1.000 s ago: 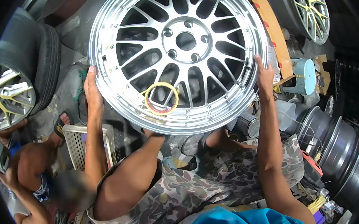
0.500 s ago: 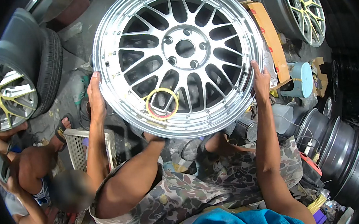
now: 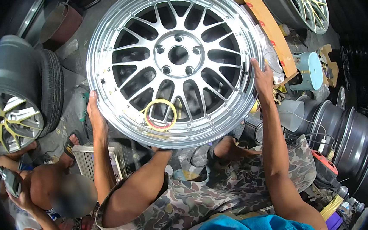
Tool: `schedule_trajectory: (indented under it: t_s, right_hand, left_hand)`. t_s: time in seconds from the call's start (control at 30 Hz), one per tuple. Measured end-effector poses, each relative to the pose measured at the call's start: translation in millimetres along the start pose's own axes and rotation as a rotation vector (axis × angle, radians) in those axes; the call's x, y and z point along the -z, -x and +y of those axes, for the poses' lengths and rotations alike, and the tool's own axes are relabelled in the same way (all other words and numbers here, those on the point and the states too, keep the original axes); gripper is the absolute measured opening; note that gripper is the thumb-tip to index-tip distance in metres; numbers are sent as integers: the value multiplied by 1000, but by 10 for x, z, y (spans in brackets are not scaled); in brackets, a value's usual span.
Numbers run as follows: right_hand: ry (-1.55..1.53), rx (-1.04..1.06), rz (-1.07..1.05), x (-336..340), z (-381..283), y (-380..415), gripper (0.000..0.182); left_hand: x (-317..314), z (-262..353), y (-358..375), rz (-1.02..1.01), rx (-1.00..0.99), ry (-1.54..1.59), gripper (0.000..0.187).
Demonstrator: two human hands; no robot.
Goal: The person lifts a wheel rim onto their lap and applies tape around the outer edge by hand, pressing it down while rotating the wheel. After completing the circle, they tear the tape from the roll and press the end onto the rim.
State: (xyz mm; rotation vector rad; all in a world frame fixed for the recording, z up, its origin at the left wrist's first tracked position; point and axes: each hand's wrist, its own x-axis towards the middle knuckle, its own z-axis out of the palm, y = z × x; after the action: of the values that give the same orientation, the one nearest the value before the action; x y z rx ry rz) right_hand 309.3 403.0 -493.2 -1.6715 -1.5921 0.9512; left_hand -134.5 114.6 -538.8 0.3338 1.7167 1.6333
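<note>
A large silver multi-spoke wheel rim (image 3: 177, 37) is held up face-on in front of me. My left hand (image 3: 96, 117) grips its lower left edge, thumb on the outer lip and the other fingers hidden behind. On the right edge, my right hand (image 3: 262, 80) holds the lip the same way. A yellow ring like a tape roll (image 3: 174, 115) rests on the rim's lower left part, over the spoke ends.
At left, a person holds a grey tool (image 3: 12, 182) near a yellow-spoked wheel (image 3: 14, 124) and a tyre (image 3: 52, 90). A white basket (image 3: 84, 159) stands by my knee. On the right are cardboard (image 3: 273, 38), a blue stool (image 3: 312, 70) and dark rims (image 3: 346, 145).
The rim has shifted slightly left in view and turned a little, with both my hands still on it. The ring has moved along with it. At left, the person's tool sits slightly lower.
</note>
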Motion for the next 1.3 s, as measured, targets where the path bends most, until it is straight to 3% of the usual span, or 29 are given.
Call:
schedule_trajectory:
  t_s: [0.77,0.97,1.03,1.3]
  right_hand:
    - [25,-28,2,39,-41,84,50]
    - [61,-164,36,20,-209,108,47]
    - [102,-85,9,36,-165,74,47]
    - [165,-96,3,49,-206,56,60]
  left_hand:
    - [132,-68,107,35,44,9,53]
    - [168,-93,141,57,50,-45,52]
    - [196,-120,132,39,25,-69,55]
    - [143,-65,129,10,-12,-101,59]
